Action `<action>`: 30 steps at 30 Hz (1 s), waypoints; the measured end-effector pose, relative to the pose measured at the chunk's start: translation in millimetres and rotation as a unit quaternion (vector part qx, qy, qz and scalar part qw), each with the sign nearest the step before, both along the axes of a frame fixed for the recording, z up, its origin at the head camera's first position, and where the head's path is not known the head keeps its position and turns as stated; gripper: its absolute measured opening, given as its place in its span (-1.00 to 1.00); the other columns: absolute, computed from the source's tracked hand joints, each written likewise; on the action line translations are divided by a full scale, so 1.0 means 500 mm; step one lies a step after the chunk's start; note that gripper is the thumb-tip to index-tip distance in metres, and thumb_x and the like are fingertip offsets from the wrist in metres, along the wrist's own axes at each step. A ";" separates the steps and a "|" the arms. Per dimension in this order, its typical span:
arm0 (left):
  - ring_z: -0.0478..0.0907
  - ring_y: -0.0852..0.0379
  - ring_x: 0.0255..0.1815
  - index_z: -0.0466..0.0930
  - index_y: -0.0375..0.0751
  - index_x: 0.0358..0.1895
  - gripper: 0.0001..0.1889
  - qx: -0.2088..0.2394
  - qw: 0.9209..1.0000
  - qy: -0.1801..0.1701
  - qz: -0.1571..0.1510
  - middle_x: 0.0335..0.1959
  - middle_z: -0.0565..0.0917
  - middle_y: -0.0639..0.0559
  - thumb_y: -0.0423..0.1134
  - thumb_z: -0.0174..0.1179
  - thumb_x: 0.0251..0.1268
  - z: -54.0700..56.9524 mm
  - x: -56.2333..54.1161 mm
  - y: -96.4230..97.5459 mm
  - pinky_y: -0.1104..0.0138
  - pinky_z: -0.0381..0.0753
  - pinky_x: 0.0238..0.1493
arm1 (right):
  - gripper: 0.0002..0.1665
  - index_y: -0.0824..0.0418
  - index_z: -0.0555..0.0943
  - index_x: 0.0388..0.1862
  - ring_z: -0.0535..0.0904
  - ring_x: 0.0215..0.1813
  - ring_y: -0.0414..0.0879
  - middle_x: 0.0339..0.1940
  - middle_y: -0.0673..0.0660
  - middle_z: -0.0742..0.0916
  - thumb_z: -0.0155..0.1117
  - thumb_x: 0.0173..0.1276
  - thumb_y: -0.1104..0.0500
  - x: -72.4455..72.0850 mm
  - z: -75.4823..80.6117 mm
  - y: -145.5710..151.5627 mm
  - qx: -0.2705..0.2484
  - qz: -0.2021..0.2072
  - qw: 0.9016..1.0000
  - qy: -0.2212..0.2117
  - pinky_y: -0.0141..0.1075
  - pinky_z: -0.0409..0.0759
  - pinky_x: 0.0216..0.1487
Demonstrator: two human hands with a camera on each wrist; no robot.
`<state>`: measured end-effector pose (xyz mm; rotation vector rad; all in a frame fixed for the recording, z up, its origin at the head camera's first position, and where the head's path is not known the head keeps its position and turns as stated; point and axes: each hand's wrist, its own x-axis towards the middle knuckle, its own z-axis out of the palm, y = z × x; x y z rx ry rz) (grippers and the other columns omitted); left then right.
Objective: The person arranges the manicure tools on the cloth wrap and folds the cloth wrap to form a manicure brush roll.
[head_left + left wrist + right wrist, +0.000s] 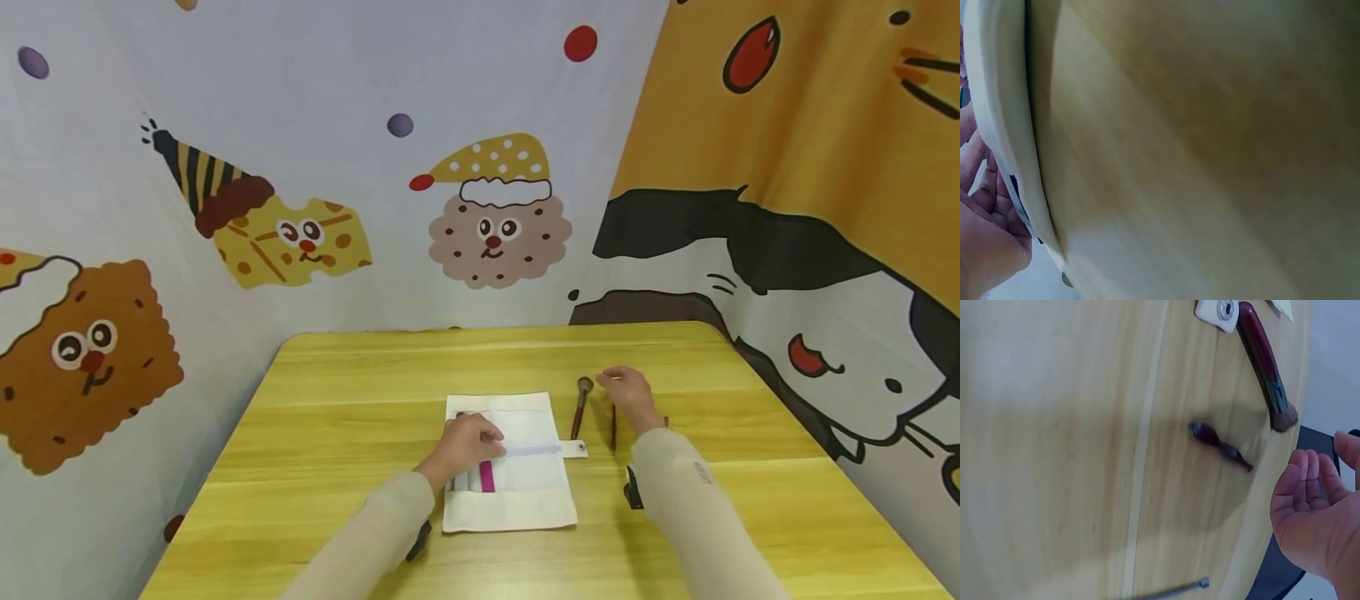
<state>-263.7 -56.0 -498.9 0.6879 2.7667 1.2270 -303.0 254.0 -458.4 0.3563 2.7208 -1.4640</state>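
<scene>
A white fabric brush roll [525,492] lies unfolded on the table, a snap tab [574,449] sticking out on its right. My left hand [467,442] rests over its left part, fingers loosely bent; they partly hide the pockets and a magenta strip [487,477]. In the left wrist view the roll's edge [994,94] covers part of that hand. My right hand [630,393] is beyond the roll on the right, fingers loosely curled with nothing in them. Near it lie a fluffy makeup brush [1263,356] with a dark red handle and a smaller, blurred dark red brush [1210,435].
A thin grey stick [1175,592] lies farther right, mostly hidden by the right sleeve in the head view. The yellow wooden table [337,417] has rounded far corners. Behind it hangs a cartoon-print cloth [337,100].
</scene>
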 end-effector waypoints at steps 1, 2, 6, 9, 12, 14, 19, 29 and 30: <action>0.54 0.25 -0.32 0.79 -0.16 -0.29 -0.87 -0.002 1.000 -0.001 0.000 -0.39 0.65 0.21 -0.23 0.48 0.10 0.000 0.001 -0.001 0.21 0.48 -0.07 | -0.43 0.35 0.39 0.38 0.41 0.26 0.29 0.32 0.40 0.47 0.03 0.57 0.02 -0.004 -0.006 -0.002 0.000 -0.005 1.000 -0.001 0.19 0.40 0.21; 0.55 0.25 -0.31 0.79 -0.15 -0.29 -0.86 -0.006 1.000 -0.001 0.000 -0.38 0.66 0.21 -0.23 0.48 0.10 -0.001 0.001 -0.001 0.20 0.47 -0.04 | -0.42 0.35 0.38 0.38 0.41 0.25 0.29 0.31 0.40 0.47 0.03 0.56 0.01 -0.008 -0.011 -0.004 0.003 -0.008 1.000 -0.002 0.19 0.40 0.20; 0.56 0.25 -0.29 0.80 -0.12 -0.30 -0.87 -0.016 1.000 0.002 -0.003 -0.38 0.67 0.21 -0.23 0.49 0.08 -0.003 0.000 0.000 0.13 0.40 0.05 | -0.37 0.42 0.37 0.37 0.42 0.23 0.32 0.29 0.44 0.47 0.05 0.54 -0.01 -0.020 -0.025 -0.014 0.019 -0.018 1.000 -0.003 0.17 0.43 0.17; 0.57 0.25 -0.27 0.80 -0.10 -0.29 -0.87 -0.025 1.000 0.005 -0.006 -0.37 0.68 0.21 -0.22 0.49 0.07 -0.002 -0.002 0.003 0.09 0.34 0.09 | -0.34 0.49 0.37 0.34 0.45 0.18 0.32 0.26 0.48 0.49 0.06 0.53 -0.02 -0.027 -0.032 -0.022 0.045 -0.026 0.999 -0.002 0.14 0.47 0.12; 0.56 0.24 -0.25 0.80 -0.09 -0.29 -0.86 -0.033 0.999 0.005 -0.008 -0.35 0.68 0.20 -0.22 0.50 0.07 0.001 -0.003 0.005 0.09 0.31 0.08 | -0.41 0.50 0.50 0.10 0.54 -0.09 0.20 -0.03 0.42 0.62 0.11 0.49 -0.05 -0.036 -0.038 -0.034 0.075 -0.042 0.996 0.002 0.00 0.54 -0.10; 0.55 0.23 -0.25 0.80 -0.10 -0.29 -0.86 -0.040 0.999 0.006 -0.008 -0.35 0.68 0.19 -0.22 0.50 0.06 0.001 -0.002 0.006 0.09 0.31 0.06 | -0.50 0.44 0.53 -0.25 0.48 -0.37 0.09 -0.38 0.30 0.61 0.15 0.46 -0.05 -0.040 -0.041 -0.044 0.087 -0.053 0.995 0.005 -0.11 0.50 -0.34; 0.53 0.19 -0.22 0.80 -0.08 -0.30 -0.88 -0.062 0.998 0.007 -0.005 -0.35 0.67 0.19 -0.21 0.49 0.08 -0.001 -0.001 0.007 0.11 0.27 0.05 | -0.50 0.16 0.35 -0.71 0.25 -0.65 -0.08 -0.77 0.02 0.40 0.24 0.39 0.03 -0.043 -0.040 -0.065 0.107 -0.069 0.992 0.008 -0.24 0.26 -0.60; 0.52 0.17 -0.21 0.81 -0.08 -0.34 -0.93 -0.079 0.996 0.031 -0.011 -0.38 0.68 0.20 -0.24 0.48 0.08 -0.007 -0.002 0.007 0.10 0.27 -0.02 | -0.60 0.27 0.49 -0.68 0.35 -0.62 -0.05 -0.70 0.09 0.56 0.10 0.36 0.15 -0.044 -0.035 -0.057 0.142 -0.058 0.988 0.029 -0.25 0.31 -0.58; 0.52 0.18 -0.22 0.81 -0.08 -0.35 -0.93 -0.081 0.996 0.031 -0.010 -0.39 0.67 0.21 -0.24 0.47 0.09 -0.008 -0.003 0.008 0.11 0.27 -0.02 | -0.62 0.28 0.53 -0.63 0.36 -0.60 -0.04 -0.66 0.11 0.59 0.11 0.38 0.14 -0.045 -0.036 -0.055 0.140 -0.058 0.988 0.031 -0.24 0.32 -0.56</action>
